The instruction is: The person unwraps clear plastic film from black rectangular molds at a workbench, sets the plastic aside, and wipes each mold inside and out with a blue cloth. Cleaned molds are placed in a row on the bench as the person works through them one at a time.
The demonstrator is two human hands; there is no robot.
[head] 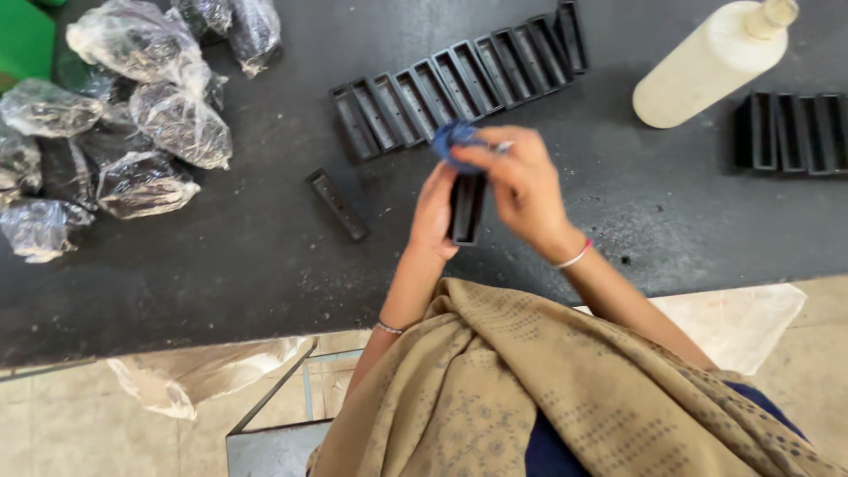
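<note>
My left hand (pixel 435 215) grips a narrow black plastic part (pixel 465 208), held upright over the dark table (pixel 265 256). My right hand (pixel 523 184) pinches a small blue cloth (pixel 452 141) against the top end of that part. A single loose black part (pixel 336 204) lies on the table to the left of my hands. Beyond my hands, a row of several similar black parts (pixel 459 78) stands side by side.
A cream plastic bottle (pixel 712 60) lies at the far right, with another row of black parts (pixel 793 132) beside it. Several clear plastic bags of dark items (pixel 132 115) pile up at the left. A green object (pixel 22 40) sits in the top-left corner.
</note>
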